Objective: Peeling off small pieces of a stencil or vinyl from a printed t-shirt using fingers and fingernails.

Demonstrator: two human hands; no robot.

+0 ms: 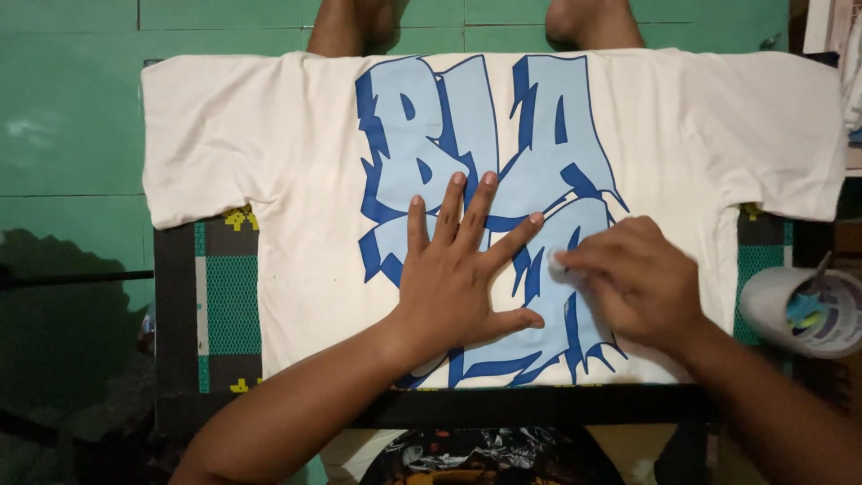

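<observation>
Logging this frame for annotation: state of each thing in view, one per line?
T-shirt: spread flat, printed side up, on a patterned cloth.
Blue print: partly covered by both hands.
Left hand: open, fingers spread, pressed flat on the print.
Right hand: curled, pinching a small pale piece against the print; what it is can't be told.
Cup: tilted on its side at the right edge, something blue inside.

White cylindrical tub (802, 312) lying on its side at right edge, purple-rimmed label, blue and green scraps inside
</observation>
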